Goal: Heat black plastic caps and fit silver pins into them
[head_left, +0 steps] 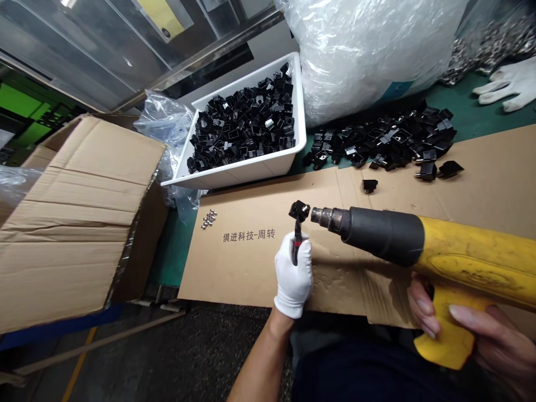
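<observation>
My left hand (293, 273), in a white glove, is closed around a dark tool (297, 243) with a red band. At the tool's tip sits a small black plastic part (298, 210) with a metal piece on its right side. My right hand (469, 329) is bare and wrapped round the handle of a yellow heat gun (481, 262). The gun's stepped metal nozzle points left, just short of the black part. A small group of metal pins (209, 219) lies on the cardboard sheet (247, 268), left of my gloved hand.
Behind stands a white bin (299, 111) full of black parts. A pile of black parts (389, 137) lies to its right, below a large plastic bag (368, 50). At the far right are a white glove (511, 84) and shiny metal pieces (489, 47). An open carton (79, 223) stands left.
</observation>
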A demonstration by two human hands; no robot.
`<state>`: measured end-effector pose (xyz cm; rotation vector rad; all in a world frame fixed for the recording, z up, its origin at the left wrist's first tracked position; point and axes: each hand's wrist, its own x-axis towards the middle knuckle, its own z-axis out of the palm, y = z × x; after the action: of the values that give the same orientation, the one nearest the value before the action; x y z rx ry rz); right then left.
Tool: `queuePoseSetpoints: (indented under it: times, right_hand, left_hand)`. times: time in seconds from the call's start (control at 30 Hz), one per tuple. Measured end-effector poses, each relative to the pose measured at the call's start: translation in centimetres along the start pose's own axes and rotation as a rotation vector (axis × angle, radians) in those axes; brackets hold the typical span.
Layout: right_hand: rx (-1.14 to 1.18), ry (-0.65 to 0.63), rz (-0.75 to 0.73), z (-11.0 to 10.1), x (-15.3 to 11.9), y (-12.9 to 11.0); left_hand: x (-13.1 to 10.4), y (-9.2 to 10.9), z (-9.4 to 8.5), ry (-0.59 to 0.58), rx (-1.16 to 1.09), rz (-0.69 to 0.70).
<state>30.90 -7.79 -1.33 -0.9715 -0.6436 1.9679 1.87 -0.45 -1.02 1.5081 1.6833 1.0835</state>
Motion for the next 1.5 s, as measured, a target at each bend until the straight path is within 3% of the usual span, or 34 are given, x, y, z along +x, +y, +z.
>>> queuePoseSetpoints:
  times: [0.6,0.93,1.5]
  right_hand:
    - [-0.005,-0.037,-0.007,-0.20,0.28,0.03]
    - [0.059,0.043,-0.020,0.39,0.04,0.02]
    - [0.038,0.009,-0.043,0.02,0.27,0.01]
  left_hand:
    - [-0.24,-0.26,0.14,0.011,-0.011,-0.024]
    - [-0.18,-0.10,0.13,0.021,0.027,0.001]
    - [-0.17,0.53,0.25,0.022,0.097,0.052]
